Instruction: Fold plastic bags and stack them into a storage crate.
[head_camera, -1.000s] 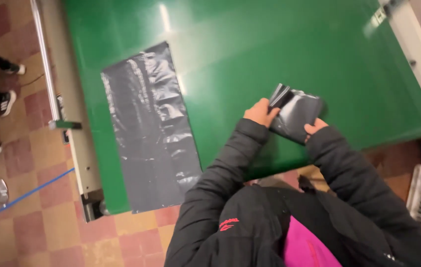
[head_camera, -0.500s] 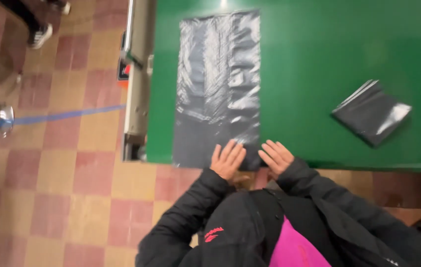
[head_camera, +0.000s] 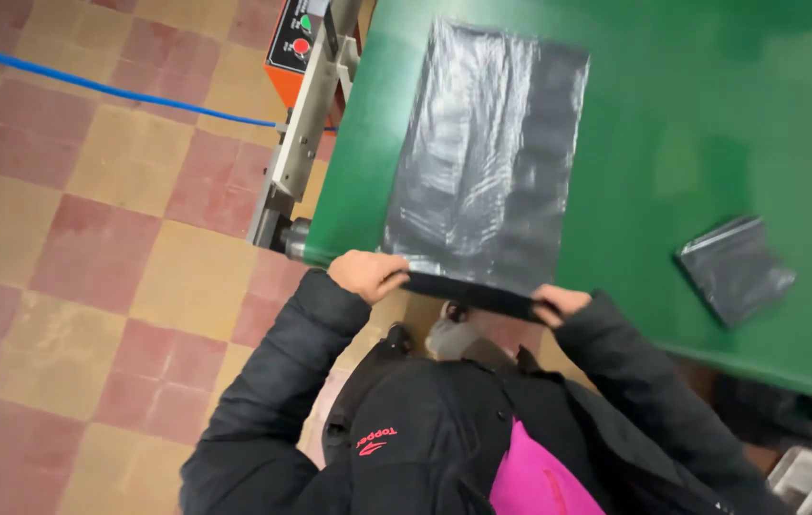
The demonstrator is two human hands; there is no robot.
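Both hands went from flat to pinching: left hand (head_camera: pixel 366 275) and right hand (head_camera: pixel 559 303) grip the grey bag (head_camera: pixel 487 162) edge; I keep corners level on the tabletop (head_camera: pixel 711 114).

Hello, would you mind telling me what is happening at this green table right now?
A person in a dark jacket stands at the near edge of the green table, gripping the near end of a flat grey plastic bag with both hands: the left hand at one corner, the right hand at the other. That end is lifted off the table edge; the rest lies spread flat. A folded grey bag lies apart on the table beyond the right hand.
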